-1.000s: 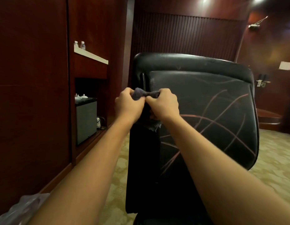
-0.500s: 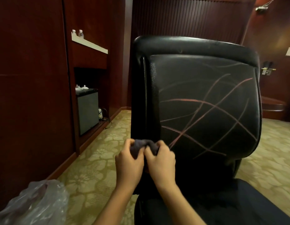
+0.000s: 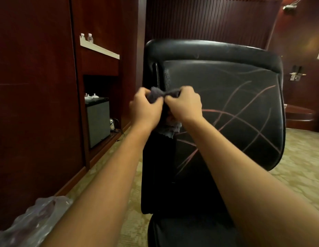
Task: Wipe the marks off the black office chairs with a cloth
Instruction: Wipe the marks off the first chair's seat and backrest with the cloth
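Hands: left hand [image 3: 145, 108] and right hand [image 3: 185, 104] both pinch my cloth [image 3: 156, 94], bunched between them.
Cloth: soft, limp; I judge edges best.
Chair [image 3: 226, 97]: marked backrest just beyond right hand.

Single head view, facing forward, close behind chair [image 3: 217, 104].

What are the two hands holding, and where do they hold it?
Both hands, left hand and right hand, pinch a bunched grey cloth at its top edge; the rest hangs below.
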Demonstrator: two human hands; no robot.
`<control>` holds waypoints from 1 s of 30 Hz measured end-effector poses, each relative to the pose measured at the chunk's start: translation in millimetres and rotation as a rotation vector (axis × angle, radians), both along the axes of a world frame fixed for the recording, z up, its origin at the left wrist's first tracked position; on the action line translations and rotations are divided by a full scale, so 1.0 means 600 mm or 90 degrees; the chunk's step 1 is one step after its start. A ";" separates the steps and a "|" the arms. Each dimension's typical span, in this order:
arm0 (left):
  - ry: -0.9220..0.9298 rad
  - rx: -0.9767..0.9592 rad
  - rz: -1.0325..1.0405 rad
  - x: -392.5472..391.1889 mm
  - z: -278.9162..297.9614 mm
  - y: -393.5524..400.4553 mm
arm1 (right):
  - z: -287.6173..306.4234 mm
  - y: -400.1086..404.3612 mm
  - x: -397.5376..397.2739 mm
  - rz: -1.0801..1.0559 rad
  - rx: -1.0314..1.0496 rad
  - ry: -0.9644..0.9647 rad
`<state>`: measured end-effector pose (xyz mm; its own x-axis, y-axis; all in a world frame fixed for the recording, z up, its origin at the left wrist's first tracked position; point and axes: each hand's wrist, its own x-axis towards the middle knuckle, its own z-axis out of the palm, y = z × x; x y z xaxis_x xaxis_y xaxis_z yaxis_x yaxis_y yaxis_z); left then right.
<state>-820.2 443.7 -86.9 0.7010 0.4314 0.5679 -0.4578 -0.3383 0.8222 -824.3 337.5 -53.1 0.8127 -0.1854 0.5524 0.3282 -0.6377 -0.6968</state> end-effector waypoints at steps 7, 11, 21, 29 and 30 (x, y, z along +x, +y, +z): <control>-0.063 0.023 0.068 -0.054 -0.187 -0.044 | -0.212 -0.002 -0.066 -0.037 0.039 -0.030; 0.097 -0.035 0.049 -0.100 -0.330 -0.067 | -0.335 -0.022 -0.103 -0.027 0.003 0.102; 0.121 -0.112 -0.104 -0.122 -0.231 -0.037 | -0.226 -0.066 -0.110 0.000 -0.053 0.049; 0.006 0.000 -0.040 -0.162 -0.118 -0.008 | -0.134 -0.092 -0.128 0.167 0.095 0.040; 0.005 0.041 -0.037 -0.167 -0.117 -0.010 | -0.134 -0.095 -0.132 0.162 0.072 0.048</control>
<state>-920.2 438.0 -156.9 0.7280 0.3526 0.5880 -0.4723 -0.3637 0.8029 -903.4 280.3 -133.3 0.8789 -0.0281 0.4761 0.4121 -0.4580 -0.7877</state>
